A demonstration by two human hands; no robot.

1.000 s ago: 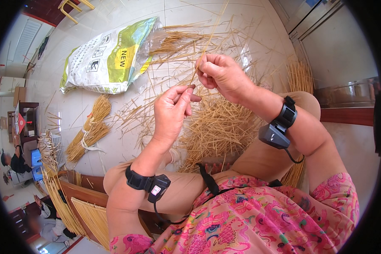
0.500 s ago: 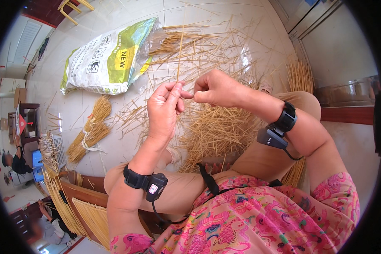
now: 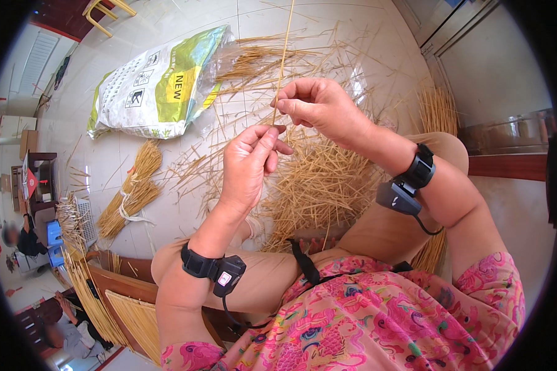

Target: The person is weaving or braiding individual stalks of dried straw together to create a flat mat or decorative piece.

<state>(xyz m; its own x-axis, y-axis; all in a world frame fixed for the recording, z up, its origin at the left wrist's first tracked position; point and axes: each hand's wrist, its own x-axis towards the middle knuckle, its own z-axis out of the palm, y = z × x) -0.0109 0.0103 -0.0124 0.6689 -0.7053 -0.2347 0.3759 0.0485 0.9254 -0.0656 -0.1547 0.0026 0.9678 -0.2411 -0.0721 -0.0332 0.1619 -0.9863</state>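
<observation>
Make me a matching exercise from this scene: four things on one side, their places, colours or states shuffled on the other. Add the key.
Things
1. long, thin golden straw stalk
2. white-and-green plastic sack
3. bound golden straw bundle
4. wide golden pile of straw pieces

Places, colours or states
A. tied with a thin white strip
B. loose, below the right hand in the picture
C. pinched at the fingertips of the left hand
D. marked with a yellow patch

Pairs: 1-C, 2-D, 3-A, 4-B
</observation>
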